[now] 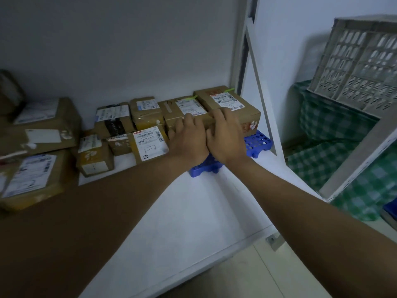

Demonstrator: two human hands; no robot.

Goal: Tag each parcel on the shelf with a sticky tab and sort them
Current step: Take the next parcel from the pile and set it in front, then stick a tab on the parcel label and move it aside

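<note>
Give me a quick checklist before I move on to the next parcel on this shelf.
1. Green tab on the far-right parcel: ok, one shows at its back edge.
2. Green tab on the parcel beside it: ok, also at the back edge.
3. Tabs on the parcels further left, such as the front one: not ok, none visible.
4. Left hand and right hand free: not ok, both rest on the two tagged parcels.
5. Fresh tab ready: cannot tell.

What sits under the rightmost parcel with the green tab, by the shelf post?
A blue plastic grid pallet lies under the rightmost parcel, jutting out at its front and right. Both hands cover the parcel's front edge, hiding the contact there.
</note>
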